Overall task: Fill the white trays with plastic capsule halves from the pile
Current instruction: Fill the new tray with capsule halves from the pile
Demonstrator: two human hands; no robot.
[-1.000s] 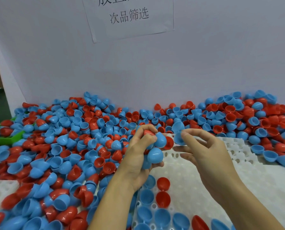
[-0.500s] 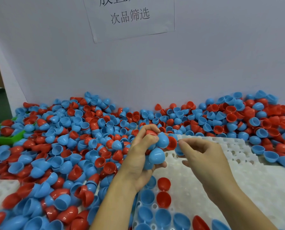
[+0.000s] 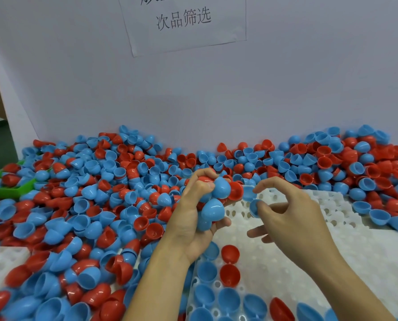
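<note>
Capsule halves [image 3: 114,205] in blue and red lie heaped across the bench, the pile running from the near left to the far right against a pale wall [image 3: 216,96]. A person's left hand [image 3: 193,218] is raised over the far edge of the white tray [image 3: 332,239], its fingers [image 3: 201,179] curled round a clutch of halves [image 3: 213,202]: two blue domes face the camera and a red cup [image 3: 236,191] shows at the right of the bundle. Just to the right, the right hand [image 3: 288,218] holds a single blue half [image 3: 254,207], pinched between the thumb and a fingertip, while its other fingers [image 3: 272,183] arch loosely above, slightly spread. The two hands sit near each other but apart. In the tray's near rows, several blue halves and a few red ones [image 3: 230,274] sit in their sockets, open sides up; the tray's far and right sockets show bare white. A second white tray [image 3: 1,262] lies at the near left, partly buried under the pile. A green bin [image 3: 5,191] juts from the heap at the far left. A paper sign [image 3: 184,22] with printed characters is fixed to the wall above.
</note>
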